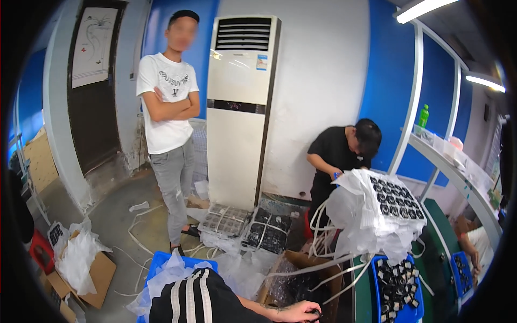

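Observation:
My left arm, in a black sleeve with white stripes (pixel 189 296), crosses the lower edge toward the right. At its end my left hand (pixel 297 312) is closed, with a small black part (pixel 315 311) at its fingertips. The picture's lower edge cuts off part of the hand and the part. Just beyond the hand stands an open cardboard box (pixel 335 288) with clear plastic wrap and dark contents. My right hand is out of view.
A blue bin (pixel 419 315) of small black parts stands on the green bench (pixel 433 220). Behind it, white wrapping supports a tray of black round parts (pixel 397 198). One person (pixel 166 105) stands with folded arms; another (pixel 336 148) bends over the bench. Loose straps (pixel 134 234) litter the floor.

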`<action>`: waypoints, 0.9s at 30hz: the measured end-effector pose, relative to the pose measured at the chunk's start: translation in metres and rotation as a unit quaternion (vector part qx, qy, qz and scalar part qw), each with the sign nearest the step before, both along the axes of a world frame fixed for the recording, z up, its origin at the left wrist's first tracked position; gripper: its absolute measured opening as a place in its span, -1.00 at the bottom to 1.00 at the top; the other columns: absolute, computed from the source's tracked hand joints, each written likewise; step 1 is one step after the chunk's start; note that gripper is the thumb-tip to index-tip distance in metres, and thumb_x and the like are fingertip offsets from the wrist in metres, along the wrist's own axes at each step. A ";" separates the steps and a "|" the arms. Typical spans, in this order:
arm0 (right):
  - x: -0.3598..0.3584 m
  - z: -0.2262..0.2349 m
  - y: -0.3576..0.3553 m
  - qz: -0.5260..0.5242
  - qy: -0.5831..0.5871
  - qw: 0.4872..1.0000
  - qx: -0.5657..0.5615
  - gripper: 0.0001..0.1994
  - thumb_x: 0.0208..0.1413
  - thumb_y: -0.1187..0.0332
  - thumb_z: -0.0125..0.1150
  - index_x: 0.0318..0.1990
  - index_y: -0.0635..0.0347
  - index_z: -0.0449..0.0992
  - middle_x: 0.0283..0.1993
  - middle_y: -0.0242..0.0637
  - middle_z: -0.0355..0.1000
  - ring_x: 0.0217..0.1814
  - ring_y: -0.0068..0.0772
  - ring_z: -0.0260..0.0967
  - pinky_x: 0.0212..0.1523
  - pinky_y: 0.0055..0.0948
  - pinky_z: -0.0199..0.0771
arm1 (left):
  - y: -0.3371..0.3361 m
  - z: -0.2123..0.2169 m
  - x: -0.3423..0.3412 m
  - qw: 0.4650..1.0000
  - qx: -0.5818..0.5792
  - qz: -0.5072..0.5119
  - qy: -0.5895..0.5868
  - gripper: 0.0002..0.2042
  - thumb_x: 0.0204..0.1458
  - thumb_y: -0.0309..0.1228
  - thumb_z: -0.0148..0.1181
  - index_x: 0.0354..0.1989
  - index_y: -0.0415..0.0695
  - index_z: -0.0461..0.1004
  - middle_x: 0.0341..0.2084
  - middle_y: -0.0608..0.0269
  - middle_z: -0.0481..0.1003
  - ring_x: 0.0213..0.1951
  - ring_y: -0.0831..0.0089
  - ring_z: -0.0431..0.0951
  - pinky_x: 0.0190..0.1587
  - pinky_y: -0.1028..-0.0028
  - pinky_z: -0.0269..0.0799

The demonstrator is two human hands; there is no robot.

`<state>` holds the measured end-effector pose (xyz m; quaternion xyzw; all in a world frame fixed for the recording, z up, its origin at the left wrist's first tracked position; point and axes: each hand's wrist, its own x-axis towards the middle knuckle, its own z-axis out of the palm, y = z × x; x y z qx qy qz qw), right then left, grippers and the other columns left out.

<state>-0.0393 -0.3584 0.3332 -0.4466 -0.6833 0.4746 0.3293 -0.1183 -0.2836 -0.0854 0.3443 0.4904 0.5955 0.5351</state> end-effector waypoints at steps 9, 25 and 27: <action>-0.009 -0.060 0.073 0.092 -0.040 0.995 0.010 -0.81 0.20 0.40 0.15 -0.09 0.22 0.59 -0.14 -0.12 0.54 -0.13 -0.28 0.44 -0.04 -0.39 0.45 | 0.014 0.004 0.003 0.999 -0.021 0.007 -0.049 -0.81 0.18 -0.42 0.09 -0.11 -0.26 0.42 -0.30 0.13 0.55 -0.40 0.42 0.61 -0.32 0.47 0.58; -0.015 -0.064 0.119 0.150 -0.056 0.987 -0.006 -0.81 0.17 0.39 0.17 -0.11 0.23 0.58 -0.17 -0.13 0.53 -0.16 -0.24 0.45 -0.07 -0.37 0.45 | 0.005 -0.012 -0.002 0.996 -0.079 0.020 -0.038 -0.75 0.27 -0.27 0.03 -0.01 -0.15 0.38 -0.25 0.34 0.48 -0.32 0.60 0.53 -0.23 0.57 0.52; -0.019 -0.084 0.132 0.143 -0.066 0.988 -0.005 -0.81 0.17 0.38 0.18 -0.11 0.23 0.58 -0.17 -0.13 0.53 -0.16 -0.24 0.45 -0.07 -0.37 0.45 | 0.005 -0.029 -0.005 0.996 -0.082 0.019 -0.037 -0.73 0.27 -0.26 0.03 0.01 -0.15 0.37 -0.24 0.33 0.48 -0.31 0.59 0.54 -0.23 0.58 0.52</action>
